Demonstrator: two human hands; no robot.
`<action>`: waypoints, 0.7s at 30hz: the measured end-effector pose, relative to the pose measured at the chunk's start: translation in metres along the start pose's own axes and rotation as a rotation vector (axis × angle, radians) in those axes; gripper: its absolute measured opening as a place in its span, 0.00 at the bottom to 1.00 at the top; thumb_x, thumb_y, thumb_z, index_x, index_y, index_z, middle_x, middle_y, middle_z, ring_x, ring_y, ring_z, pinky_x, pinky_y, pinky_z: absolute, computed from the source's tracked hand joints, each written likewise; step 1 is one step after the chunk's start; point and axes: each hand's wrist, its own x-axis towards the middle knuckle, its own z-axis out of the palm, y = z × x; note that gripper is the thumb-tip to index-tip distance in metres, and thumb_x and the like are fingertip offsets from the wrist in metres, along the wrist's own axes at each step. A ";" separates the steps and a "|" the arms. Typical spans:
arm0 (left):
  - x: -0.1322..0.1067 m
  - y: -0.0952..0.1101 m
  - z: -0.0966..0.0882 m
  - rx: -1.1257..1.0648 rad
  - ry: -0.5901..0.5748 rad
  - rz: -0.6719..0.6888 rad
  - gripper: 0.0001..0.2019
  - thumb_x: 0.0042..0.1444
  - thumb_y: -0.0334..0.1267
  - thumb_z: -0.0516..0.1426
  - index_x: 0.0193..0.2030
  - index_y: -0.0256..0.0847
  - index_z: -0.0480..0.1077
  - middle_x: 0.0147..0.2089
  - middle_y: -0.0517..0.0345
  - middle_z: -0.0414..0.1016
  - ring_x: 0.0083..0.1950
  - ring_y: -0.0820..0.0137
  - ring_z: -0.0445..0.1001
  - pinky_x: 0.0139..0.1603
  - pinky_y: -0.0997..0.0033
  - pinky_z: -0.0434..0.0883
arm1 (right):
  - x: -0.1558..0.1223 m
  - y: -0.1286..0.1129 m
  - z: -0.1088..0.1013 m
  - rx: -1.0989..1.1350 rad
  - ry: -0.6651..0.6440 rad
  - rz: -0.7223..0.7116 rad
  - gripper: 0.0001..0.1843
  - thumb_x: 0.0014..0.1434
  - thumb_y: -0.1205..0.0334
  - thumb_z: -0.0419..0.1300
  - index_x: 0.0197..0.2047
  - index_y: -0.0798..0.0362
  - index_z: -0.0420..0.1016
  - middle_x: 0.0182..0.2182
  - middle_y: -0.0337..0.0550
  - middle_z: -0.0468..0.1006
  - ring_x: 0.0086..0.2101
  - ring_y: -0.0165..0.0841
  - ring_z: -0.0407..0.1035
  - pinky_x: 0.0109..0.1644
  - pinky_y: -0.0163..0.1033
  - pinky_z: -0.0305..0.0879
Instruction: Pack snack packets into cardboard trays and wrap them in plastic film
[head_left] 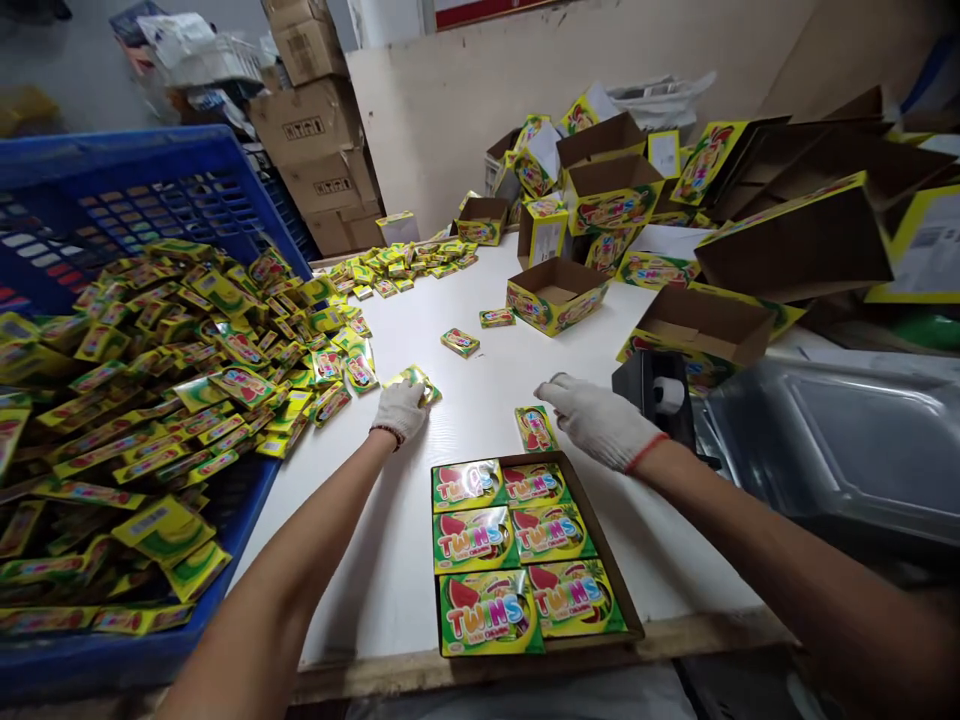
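Observation:
My left hand [400, 410], in a white knitted glove, has its fingers closed over a small yellow-green candy box [424, 386] on the white table. My right hand [596, 418], gloved the same way, is held over the table with fingers stretched out and nothing in them. Just left of its fingertips lies another small candy box [534, 430]. Close to me, a shallow display carton [636, 630] holds several Twins boxes in two columns, printed sides up. Two more loose boxes, one nearer [460, 342] and one farther [497, 317], lie beyond my hands.
A blue plastic crate [255, 530] heaped with small candy boxes stands at the left. More boxes [405, 262] are piled at the table's far edge. Unfilled display cartons [559, 295] crowd the back right. A black tape dispenser [651, 395] sits beside a clear plastic tray [840, 430].

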 end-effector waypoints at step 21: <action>-0.177 0.051 -0.046 -1.688 0.059 -0.318 0.31 0.50 0.64 0.64 0.50 0.42 0.70 0.43 0.54 0.79 0.39 0.65 0.79 0.39 0.65 0.79 | -0.092 -0.035 -0.045 0.134 -0.233 -0.205 0.11 0.46 0.67 0.61 0.36 0.49 0.75 0.37 0.46 0.76 0.32 0.38 0.71 0.32 0.41 0.60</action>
